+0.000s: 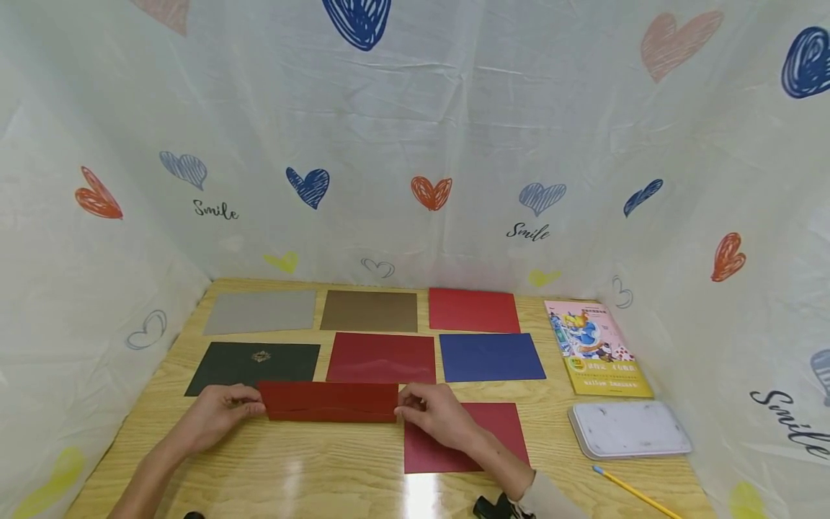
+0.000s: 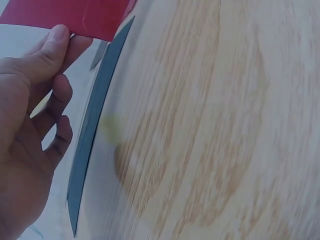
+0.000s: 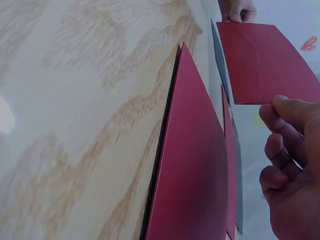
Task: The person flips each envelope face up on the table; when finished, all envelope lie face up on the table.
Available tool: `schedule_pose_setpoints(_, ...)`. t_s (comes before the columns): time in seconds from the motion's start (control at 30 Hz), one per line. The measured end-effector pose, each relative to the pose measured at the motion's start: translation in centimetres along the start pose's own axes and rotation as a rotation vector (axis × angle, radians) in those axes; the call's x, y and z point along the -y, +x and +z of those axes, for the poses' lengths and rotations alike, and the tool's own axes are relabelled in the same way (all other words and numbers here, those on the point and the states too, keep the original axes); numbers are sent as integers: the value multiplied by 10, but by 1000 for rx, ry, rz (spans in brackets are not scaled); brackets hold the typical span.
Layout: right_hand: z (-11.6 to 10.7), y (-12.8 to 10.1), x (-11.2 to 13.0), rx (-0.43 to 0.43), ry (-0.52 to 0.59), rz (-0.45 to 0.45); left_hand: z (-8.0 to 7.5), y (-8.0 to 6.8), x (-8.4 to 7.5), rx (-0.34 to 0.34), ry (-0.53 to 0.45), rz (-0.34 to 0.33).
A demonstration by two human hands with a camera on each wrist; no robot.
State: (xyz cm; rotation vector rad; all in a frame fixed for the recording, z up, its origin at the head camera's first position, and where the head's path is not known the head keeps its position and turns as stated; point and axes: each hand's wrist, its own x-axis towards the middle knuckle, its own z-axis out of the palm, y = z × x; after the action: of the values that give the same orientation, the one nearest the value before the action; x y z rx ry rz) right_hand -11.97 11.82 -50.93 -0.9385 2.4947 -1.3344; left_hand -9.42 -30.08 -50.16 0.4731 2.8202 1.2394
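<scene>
Two hands hold a red envelope by its ends, just above the table.

The red envelope [image 1: 329,401] lies long-ways from left to right, near the front of the wooden table [image 1: 311,476]. The left hand [image 1: 217,416] pinches its left end with thumb and fingers. The right hand [image 1: 436,416] pinches its right end the same way. Both hands are just as near to it. A dark green envelope [image 1: 253,366] lies just behind it, and a dark red envelope [image 1: 463,438] lies flat under the right hand.
</scene>
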Motion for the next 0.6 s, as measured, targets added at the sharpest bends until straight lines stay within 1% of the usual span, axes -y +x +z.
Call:
schedule_pose_setpoints(0.1,0,-1,0,-55,11,5,-1,1,-3,4,-30,-71)
schedule_pose_setpoints(0.2,1,-1,-1,-100,12,12,-1,1,-4,1,-65,-111)
schedule_pose_setpoints(0.3,2,0,-1,-134,33,33,-1,2,-5,4,-96,-119)
schedule_pose_setpoints(0.47,3,1,1,-160,112,59,1,3,-3,15,-139,-123)
schedule_pose_setpoints(0.6,4,2,3,-170,106,48,3,4,-2,15,-172,-129)
